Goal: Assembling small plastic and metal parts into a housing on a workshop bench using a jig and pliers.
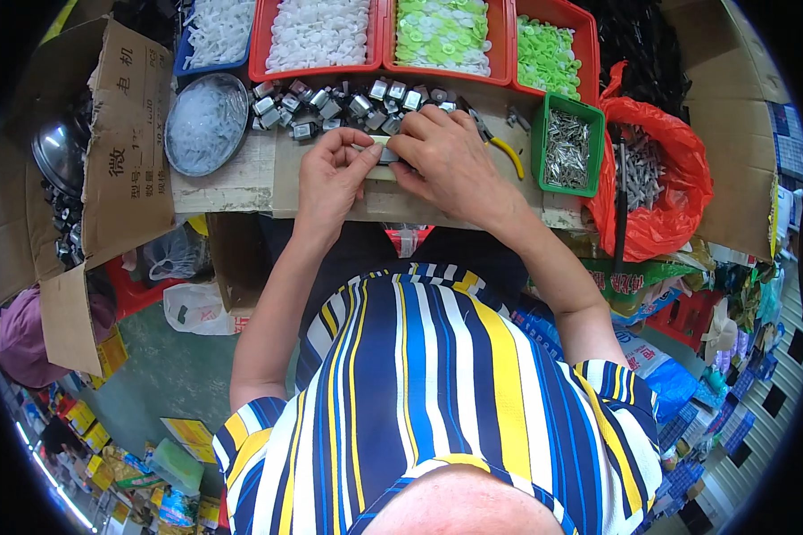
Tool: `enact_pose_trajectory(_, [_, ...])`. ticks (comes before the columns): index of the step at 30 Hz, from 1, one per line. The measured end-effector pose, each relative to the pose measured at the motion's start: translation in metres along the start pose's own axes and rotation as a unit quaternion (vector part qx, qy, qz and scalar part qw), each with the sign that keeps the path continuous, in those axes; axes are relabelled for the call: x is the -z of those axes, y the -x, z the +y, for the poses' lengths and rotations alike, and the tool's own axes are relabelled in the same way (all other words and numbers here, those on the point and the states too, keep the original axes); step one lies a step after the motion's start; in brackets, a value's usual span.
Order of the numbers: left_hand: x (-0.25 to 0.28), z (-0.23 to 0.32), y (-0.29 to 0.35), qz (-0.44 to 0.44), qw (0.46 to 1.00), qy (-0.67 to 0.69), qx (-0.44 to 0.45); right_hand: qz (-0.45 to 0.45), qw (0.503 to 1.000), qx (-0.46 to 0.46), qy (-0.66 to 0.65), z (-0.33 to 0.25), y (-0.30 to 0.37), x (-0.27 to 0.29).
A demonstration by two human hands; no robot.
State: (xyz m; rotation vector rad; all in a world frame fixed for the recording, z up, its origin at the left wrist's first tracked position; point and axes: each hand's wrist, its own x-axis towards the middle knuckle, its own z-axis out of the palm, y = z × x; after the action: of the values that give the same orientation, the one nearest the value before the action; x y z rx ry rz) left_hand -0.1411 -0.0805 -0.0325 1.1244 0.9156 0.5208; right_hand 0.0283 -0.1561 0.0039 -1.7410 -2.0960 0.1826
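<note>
My left hand [335, 178] and my right hand [451, 160] meet over the near part of the worktable. Between their fingertips sits a small grey and cream part [386, 154], mostly covered by the fingers. The left thumb and forefinger pinch its left side, while the right fingers close over the other end. Just beyond the hands lies a loose heap of small silver motors [328, 108] with white ends. Beside my right hand are pliers with yellow handles [509, 156].
Red trays of white pieces [319, 36], pale green discs [442, 36] and green parts [547, 53] line the back. A round dish [207, 125] stands left. Rightward are a green box of metal pins [567, 150] and a red bag [656, 223]. Cardboard boxes [125, 134] flank the table.
</note>
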Motion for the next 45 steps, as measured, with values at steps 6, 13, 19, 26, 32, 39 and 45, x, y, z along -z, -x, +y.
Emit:
enact_pose_trajectory(6, [-0.003, 0.001, 0.000, 0.005, 1.000, -0.008, -0.008, -0.003, 1.000, 0.007, -0.009, 0.002, 0.002, -0.001])
enact_pose_trajectory(13, [-0.004, -0.009, 0.000, 0.005, 0.996, -0.055, -0.073, 0.040, 0.998, 0.009, -0.042, 0.009, 0.020, 0.004])
enact_pose_trajectory(19, [0.003, -0.008, 0.001, -0.018, 0.997, -0.034, -0.066, 0.182, 0.969, -0.166, 0.001, 0.049, 0.076, 0.053])
enact_pose_trajectory(26, [0.013, 0.030, -0.019, 0.059, 0.938, -0.235, -0.249, 0.099, 0.945, -0.295, 0.097, 0.088, 0.127, 0.067])
enact_pose_trajectory(32, [0.028, 0.073, -0.077, 0.065, 0.803, -0.441, -0.395, 0.107, 0.951, -0.282, 0.071, 0.088, 0.116, 0.068])
enact_pose_trajectory(39, [0.031, 0.086, -0.137, -0.033, 0.759, -0.577, -0.301, 0.124, 0.937, -0.322, 0.046, 0.089, 0.121, 0.071])
enact_pose_trajectory(45, [0.028, 0.084, -0.143, -0.041, 0.762, -0.573, -0.298, 0.171, 0.934, -0.312, 0.038, 0.085, 0.122, 0.072])
